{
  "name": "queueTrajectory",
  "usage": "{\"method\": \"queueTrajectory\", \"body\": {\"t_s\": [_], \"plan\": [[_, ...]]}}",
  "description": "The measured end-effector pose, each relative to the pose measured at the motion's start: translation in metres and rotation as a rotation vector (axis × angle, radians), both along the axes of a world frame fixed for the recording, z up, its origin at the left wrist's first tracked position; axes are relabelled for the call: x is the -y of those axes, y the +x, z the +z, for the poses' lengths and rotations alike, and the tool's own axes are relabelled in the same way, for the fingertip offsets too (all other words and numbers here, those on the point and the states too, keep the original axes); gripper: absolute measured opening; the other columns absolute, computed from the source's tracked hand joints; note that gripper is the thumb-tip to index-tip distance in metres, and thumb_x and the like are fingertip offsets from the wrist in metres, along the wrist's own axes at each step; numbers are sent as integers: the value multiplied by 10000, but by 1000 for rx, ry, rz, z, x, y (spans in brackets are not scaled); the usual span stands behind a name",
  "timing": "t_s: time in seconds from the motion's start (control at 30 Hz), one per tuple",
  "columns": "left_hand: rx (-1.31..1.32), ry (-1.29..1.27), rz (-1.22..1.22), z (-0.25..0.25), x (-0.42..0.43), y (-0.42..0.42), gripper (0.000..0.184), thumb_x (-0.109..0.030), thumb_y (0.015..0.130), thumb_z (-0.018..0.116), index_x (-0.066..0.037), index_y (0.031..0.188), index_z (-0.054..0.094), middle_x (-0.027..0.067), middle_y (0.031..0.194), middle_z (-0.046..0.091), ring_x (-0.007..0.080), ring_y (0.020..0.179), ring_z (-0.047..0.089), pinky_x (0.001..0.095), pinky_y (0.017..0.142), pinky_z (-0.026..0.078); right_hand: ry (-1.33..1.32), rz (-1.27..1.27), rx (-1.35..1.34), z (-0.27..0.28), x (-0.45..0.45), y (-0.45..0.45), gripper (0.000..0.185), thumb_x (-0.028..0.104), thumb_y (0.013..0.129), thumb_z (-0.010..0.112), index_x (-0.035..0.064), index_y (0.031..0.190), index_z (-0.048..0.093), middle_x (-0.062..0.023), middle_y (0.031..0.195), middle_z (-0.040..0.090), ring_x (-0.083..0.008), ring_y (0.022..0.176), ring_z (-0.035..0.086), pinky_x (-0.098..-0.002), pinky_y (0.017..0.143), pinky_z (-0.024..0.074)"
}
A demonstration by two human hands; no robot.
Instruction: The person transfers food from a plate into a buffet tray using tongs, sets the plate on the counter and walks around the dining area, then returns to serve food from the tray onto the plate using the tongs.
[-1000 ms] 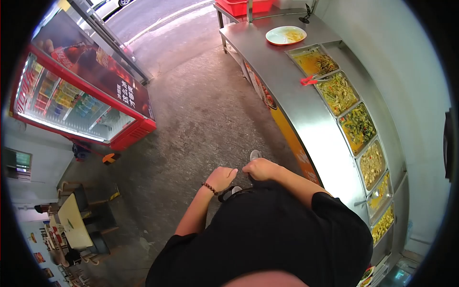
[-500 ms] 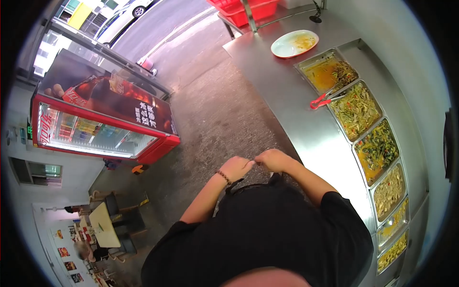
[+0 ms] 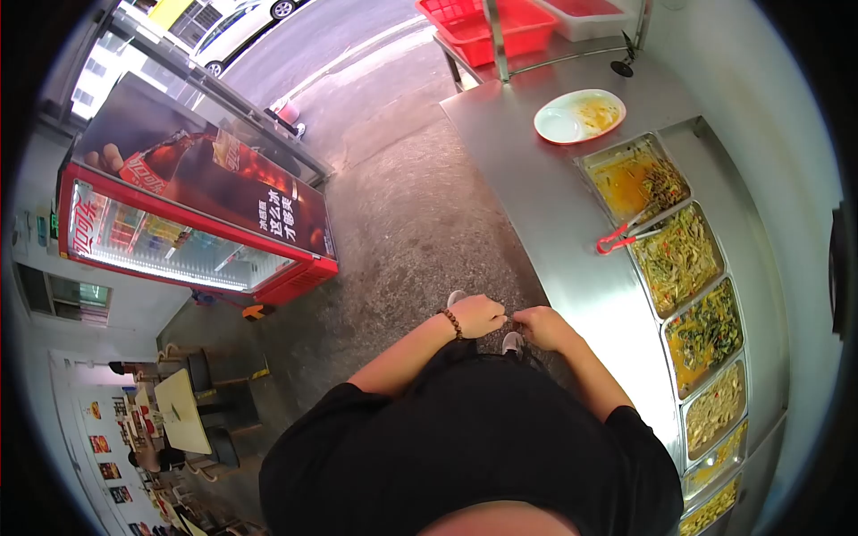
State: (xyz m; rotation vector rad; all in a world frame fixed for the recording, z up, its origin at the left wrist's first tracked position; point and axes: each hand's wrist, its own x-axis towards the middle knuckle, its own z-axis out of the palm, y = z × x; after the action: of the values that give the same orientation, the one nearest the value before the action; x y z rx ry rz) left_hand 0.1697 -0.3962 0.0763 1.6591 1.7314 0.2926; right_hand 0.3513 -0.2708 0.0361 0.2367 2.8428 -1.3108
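My left hand [image 3: 476, 316], with a beaded bracelet [image 3: 453, 323] at its wrist, is held closed in front of my waist. Close to its right, my right hand [image 3: 542, 327] has its fingers pinched together. A small gap parts the two hands, and anything between the fingers is too small to make out. Both are above the floor [image 3: 393, 259], beside the steel counter [image 3: 554, 232]. The counter bears trays of food, among them a tray of shredded vegetables [image 3: 677, 261]. Red-handled tongs [image 3: 617, 239] lie across the tray edges.
An oval plate [image 3: 567, 118] with food remains lies at the counter's far end, near a red crate [image 3: 487, 31]. On the left stands a red drinks fridge [image 3: 295, 277]. A table [image 3: 181, 411] with chairs is at the lower left, near a seated person [image 3: 156, 459].
The view has turned and shifted, so the counter trays sit lower in it. My hands, close together half a second ago, are now slightly apart and further right in view.
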Motion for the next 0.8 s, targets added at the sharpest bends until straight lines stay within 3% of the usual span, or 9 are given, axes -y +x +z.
{"method": "queueTrajectory", "body": {"t_s": [0.2, 0.43, 0.53, 0.7, 0.77, 0.8], "plan": [[47, 32, -99, -32, -13, -48, 290, -273, 920, 526, -14, 822, 614, 211, 823, 642, 411, 820, 615, 498, 772, 470, 26, -53, 45, -5, -8, -39, 169, 53, 743, 559, 72, 878, 659, -164, 871, 672, -371, 854, 644, -475, 743, 509], [215, -15, -167, -20, -41, -116, 233, -238, 885, 533, -26, 902, 630, 201, 875, 669, 396, 847, 640, 469, 759, 502, 62, -208, 157, 10, -6, -106, 130, 72, 767, 562, 74, 871, 640, -154, 848, 673, -363, 845, 646, -475, 735, 507], [265, 7, -195, -23, -56, -140, 262, -198, 822, 560, -15, 988, 648, 193, 905, 685, 370, 868, 658, 440, 773, 510, 205, -163, 231, 30, -12, -133, 143, 72, 763, 575, 82, 879, 656, -142, 841, 676, -351, 833, 652, -464, 727, 509], [332, -65, -307, -18, -86, -161, 253, -175, 802, 574, -15, 983, 650, 194, 906, 688, 365, 878, 661, 426, 777, 518, 214, -318, 275, 22, -7, -145, 110, 83, 774, 573, 72, 860, 642, -129, 831, 670, -346, 827, 655, -461, 723, 513], [228, -91, -385, -18, -98, -161, 223, -174, 799, 575, -22, 947, 646, 194, 884, 684, 369, 868, 659, 427, 772, 518, 193, -377, 251, 25, -1, -141, 108, 82, 772, 577, 70, 864, 632, -130, 812, 663, -347, 828, 654, -458, 725, 515], [327, -27, -387, -24, -99, -160, 201, -174, 822, 578, 7, 894, 629, 199, 824, 668, 348, 769, 661, 409, 685, 504, 188, -413, 265, 26, 2, -137, 108, 82, 772, 577, 70, 864, 632, -130, 812, 663, -347, 828, 654, -458, 725, 515]]}}
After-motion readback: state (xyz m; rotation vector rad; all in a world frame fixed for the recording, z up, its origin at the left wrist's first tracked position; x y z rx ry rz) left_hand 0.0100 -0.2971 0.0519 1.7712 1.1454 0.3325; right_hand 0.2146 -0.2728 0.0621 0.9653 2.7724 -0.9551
